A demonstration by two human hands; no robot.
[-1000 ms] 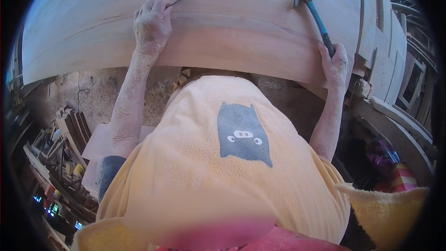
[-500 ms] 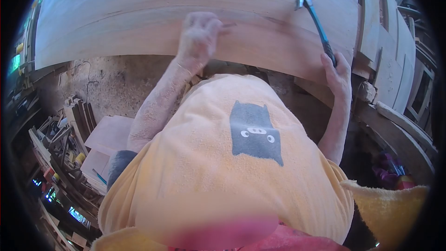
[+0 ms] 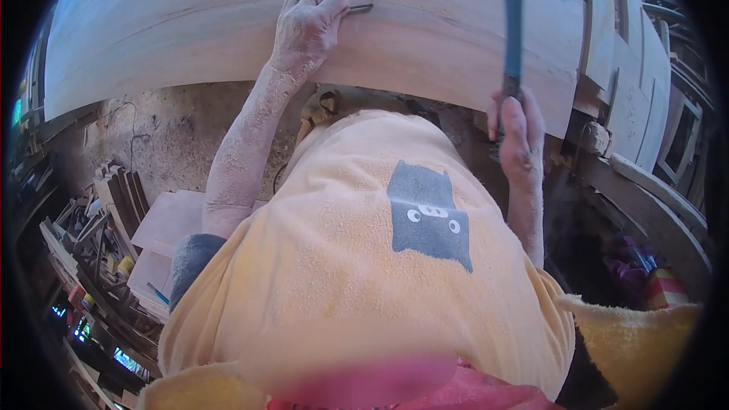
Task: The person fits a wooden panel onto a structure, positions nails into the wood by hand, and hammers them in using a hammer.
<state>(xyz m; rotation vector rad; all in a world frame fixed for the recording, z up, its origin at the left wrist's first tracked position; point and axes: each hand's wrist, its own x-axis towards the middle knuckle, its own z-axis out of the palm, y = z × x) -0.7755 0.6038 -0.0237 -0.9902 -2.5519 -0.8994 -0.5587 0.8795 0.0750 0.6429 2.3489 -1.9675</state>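
A claw hammer (image 3: 513, 38) with a blue shaft and dark grip is raised upright, its head near the top edge of the view. My right hand (image 3: 519, 133) is wrapped round the lower end of its handle, in front of the board's near edge. On the large pale wooden board (image 3: 190, 38), my left hand (image 3: 307, 26) is closed in a fist at the surface. A thin dark metal rod (image 3: 361, 7) sticks out of this fist to the right, lying low over the wood; the rest of it is hidden by the fingers. Dust coats both hands and forearms.
Pale wooden planks and frames (image 3: 642, 83) stand to the right of the board. At lower left are stacked wood strips (image 3: 121, 197) and flat sheets (image 3: 178, 216). A dusty yellow apron (image 3: 342, 258) covers my front.
My right hand has lifted the hammer off the board, its head swinging up and closer to the camera. The left hand has moved slightly up and left, with the rod now showing sharply.
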